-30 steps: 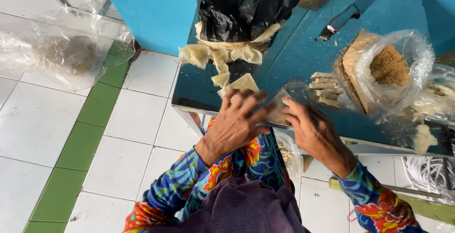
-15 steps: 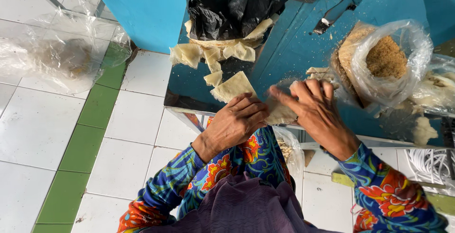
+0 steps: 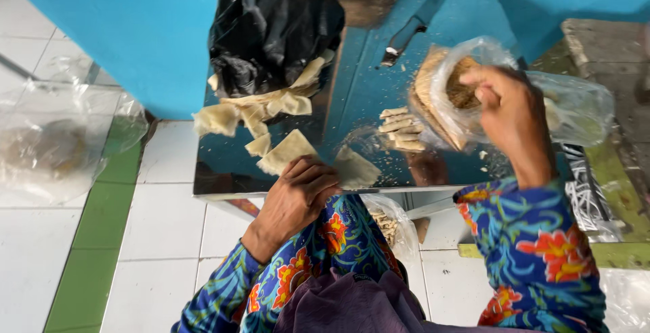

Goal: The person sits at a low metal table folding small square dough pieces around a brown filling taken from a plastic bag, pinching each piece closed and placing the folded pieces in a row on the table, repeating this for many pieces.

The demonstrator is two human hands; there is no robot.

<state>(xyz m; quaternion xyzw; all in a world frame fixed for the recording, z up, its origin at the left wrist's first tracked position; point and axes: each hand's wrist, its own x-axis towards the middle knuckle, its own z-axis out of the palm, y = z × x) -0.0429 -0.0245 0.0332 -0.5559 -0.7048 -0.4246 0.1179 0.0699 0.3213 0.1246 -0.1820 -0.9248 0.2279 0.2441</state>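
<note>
My left hand (image 3: 296, 195) rests on the near edge of a shiny metal table (image 3: 223, 170), fingers curled over a pale square wrapper (image 3: 354, 168). Another pale wrapper (image 3: 287, 151) lies just beyond it. My right hand (image 3: 509, 113) is raised at the right, fingers pinched inside a clear plastic bag (image 3: 452, 102) holding brown crumbly filling. A small row of folded pieces (image 3: 399, 129) sits between the hands. More pale wrappers (image 3: 261, 106) spill from a black plastic bag (image 3: 271, 28).
A knife (image 3: 406, 33) lies on the table beyond the clear bag. A clear bag of folded pieces (image 3: 391, 226) hangs below the table edge. Crumpled clear plastic (image 3: 54, 143) lies on the white tiled floor at left. A blue wall (image 3: 128, 28) stands behind.
My right hand has left the wrapper by the table edge and moved right and away into the clear bag of filling. My left hand stayed on the wrapper.
</note>
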